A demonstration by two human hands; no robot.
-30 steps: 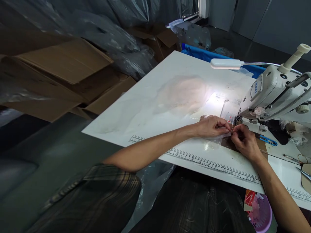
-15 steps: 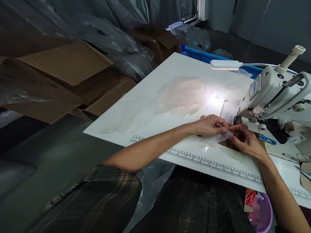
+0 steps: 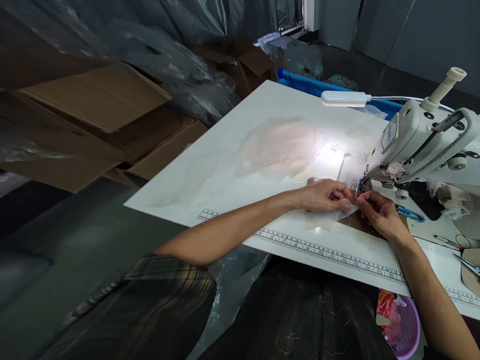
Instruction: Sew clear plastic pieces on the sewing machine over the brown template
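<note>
Just in front of the sewing machine (image 3: 408, 135), my left hand (image 3: 326, 195) pinches a piece of thin white sheer fabric (image 3: 347, 211) between thumb and fingers. My right hand (image 3: 380, 212) is closed at the right edge of that same fabric, thumb against fingertips. Both hands are close together, beside the needle and presser foot (image 3: 364, 185). Part of the fabric hangs over the table below my left hand. A pale pink sheer heap (image 3: 285, 142) lies further back, lit by the lamp (image 3: 345, 98).
Blue thread snips (image 3: 410, 214) lie right of my right hand, with scissors (image 3: 467, 264) at the far right. A printed ruler (image 3: 322, 254) runs along the front edge of the white table (image 3: 180, 185). Cardboard boxes (image 3: 97, 100) stand left. A purple basket (image 3: 411, 330) sits below.
My right thumb and fingers have drawn together at the fabric's edge, and the fabric between the hands has shifted slightly. The whole view has moved a little.
</note>
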